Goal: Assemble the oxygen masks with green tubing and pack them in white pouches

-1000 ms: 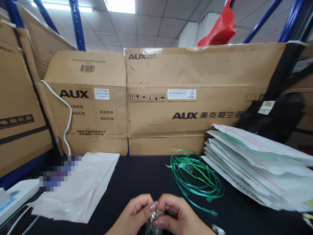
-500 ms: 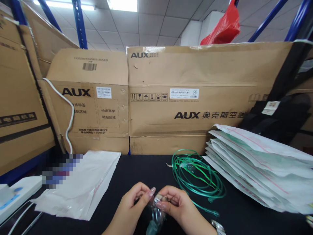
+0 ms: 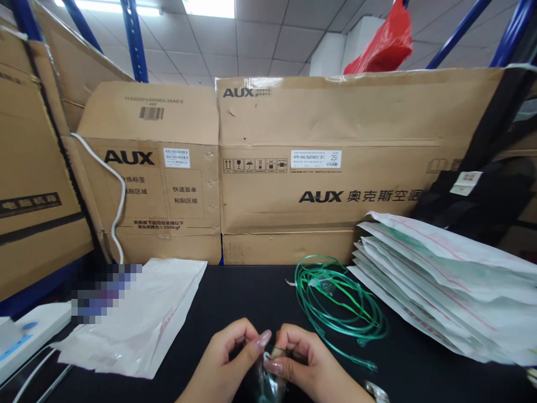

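Note:
My left hand (image 3: pixel 229 361) and my right hand (image 3: pixel 302 364) meet at the bottom middle of the head view, fingers pinched together on a small clear plastic part (image 3: pixel 268 375) with a metal strip at its top. Its lower end runs out of the frame. Just beyond my right hand a coil of green tubing (image 3: pixel 335 302) lies on the black table (image 3: pixel 235 296).
A stack of sealed white pouches (image 3: pixel 440 280) slopes at the right. One flat white pouch (image 3: pixel 138 319) lies at the left, beside a white device (image 3: pixel 25 336). Cardboard AUX boxes (image 3: pixel 293 168) wall off the back, with a white cable (image 3: pixel 117 207) hanging down.
Both hands stay pinched on the clear part, shifting it slightly in their fingers. The view has drifted a little. Nothing on the table has moved.

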The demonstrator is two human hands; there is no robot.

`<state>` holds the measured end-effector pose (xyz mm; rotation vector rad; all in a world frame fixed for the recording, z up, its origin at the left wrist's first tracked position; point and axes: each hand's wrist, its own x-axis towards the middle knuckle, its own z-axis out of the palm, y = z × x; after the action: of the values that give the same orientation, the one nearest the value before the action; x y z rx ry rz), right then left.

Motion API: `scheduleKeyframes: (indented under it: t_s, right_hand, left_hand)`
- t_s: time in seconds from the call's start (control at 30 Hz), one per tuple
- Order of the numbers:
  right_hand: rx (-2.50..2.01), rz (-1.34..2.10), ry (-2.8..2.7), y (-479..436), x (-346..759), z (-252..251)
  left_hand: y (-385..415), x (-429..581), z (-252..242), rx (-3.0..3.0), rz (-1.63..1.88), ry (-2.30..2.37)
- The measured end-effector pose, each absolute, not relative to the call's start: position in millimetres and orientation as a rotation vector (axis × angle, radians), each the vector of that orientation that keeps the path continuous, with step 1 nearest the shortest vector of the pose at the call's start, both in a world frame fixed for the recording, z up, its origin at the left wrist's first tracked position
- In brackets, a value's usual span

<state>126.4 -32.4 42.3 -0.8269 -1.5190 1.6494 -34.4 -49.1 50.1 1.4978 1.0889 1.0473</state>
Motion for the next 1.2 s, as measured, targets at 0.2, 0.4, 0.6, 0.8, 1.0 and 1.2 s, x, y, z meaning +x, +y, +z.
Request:
scheduleKeyframes:
  t_s: [0.2,0.4,0.6,0.8,1.0,1.2]
  right_hand:
    - [-0.767,1.702,-1.550,-30,126,41]
    - [-0.729,1.800,-1.404,-30,125,36]
    - [-0.683,1.836,-1.231,-31,123,26]
    - [-0.702,1.819,-1.146,-26,123,17]
    - [-0.632,1.891,-1.108,-33,120,37]
    - [-0.481,1.976,-1.109,-39,120,55]
  left_hand:
    - [-42,-35,46,1.416,0.927,0.961]
    - [-45,-35,46,1.454,0.959,1.033]
    - [-46,-32,39,1.435,0.978,0.980]
    - [-44,-26,33,1.400,0.974,0.914]
    - [-44,-27,36,1.172,1.022,0.833]
    - [-46,-35,42,1.011,1.144,0.747]
